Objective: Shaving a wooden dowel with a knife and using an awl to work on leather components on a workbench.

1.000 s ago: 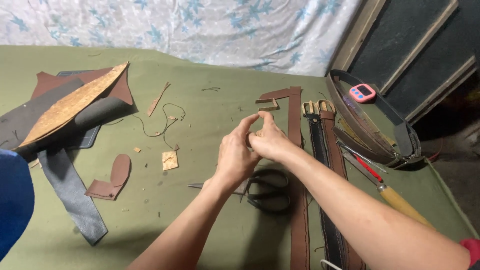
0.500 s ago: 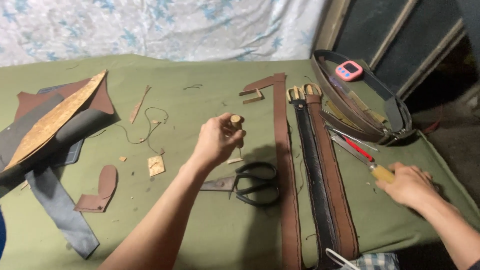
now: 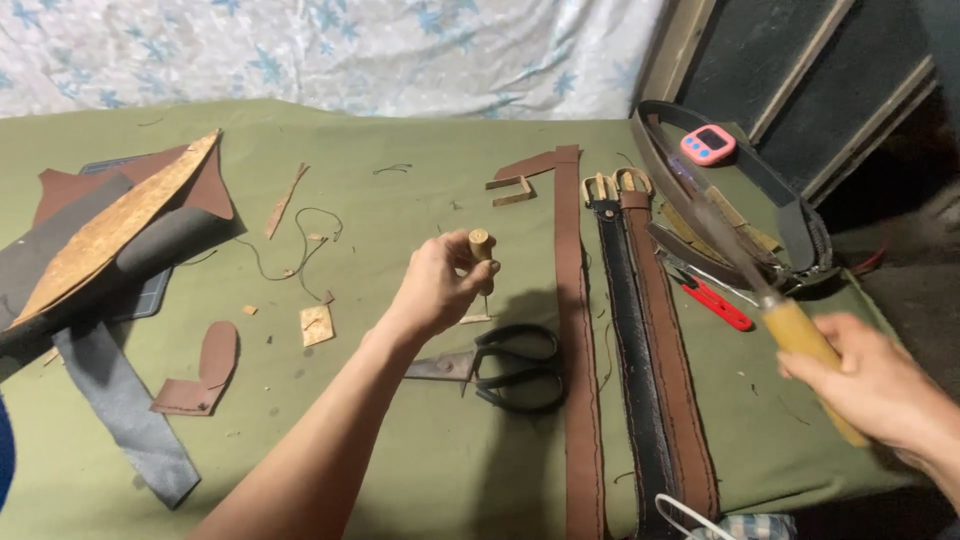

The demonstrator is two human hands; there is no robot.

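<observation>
Left hand (image 3: 432,290) is hovering over the middle of the bench (image 3: 400,140), fingers (image 3: 462,262) clenched around a small awl (image 3: 482,258) with a rounded wooden handle. The handle top is sticking out above the fist; the thin metal point is hanging downward toward the green cloth, above a pale leather sliver just beside the fist's shadow.

Right hand (image 3: 868,385) is sitting at the right edge of the bench, fingers wrapped around the yellow wooden handle of a long tool (image 3: 775,300). Its metal part is slanting up and left and is blurred, so its exact shape cannot be told.

Black scissors (image 3: 505,368) are lying flat just below the left hand, blades pointing left. A long brown leather strap (image 3: 572,300) is running down the bench beside the scissors. Right of it, a black belt (image 3: 625,330) and a brown belt (image 3: 668,350) are lying side by side, buckles at the far end. A red-handled tool (image 3: 718,305) is lying near the long tool's shaft. A pink timer (image 3: 708,144) is resting among coiled belts (image 3: 800,225) at the far right.

At left, leather offcuts (image 3: 110,235) are stacking in brown, grey and tan. A small brown piece (image 3: 205,365) is lying apart, nearer. A tan square scrap (image 3: 317,325) and loose thread (image 3: 300,240) are lying between the offcuts and the left hand.
</observation>
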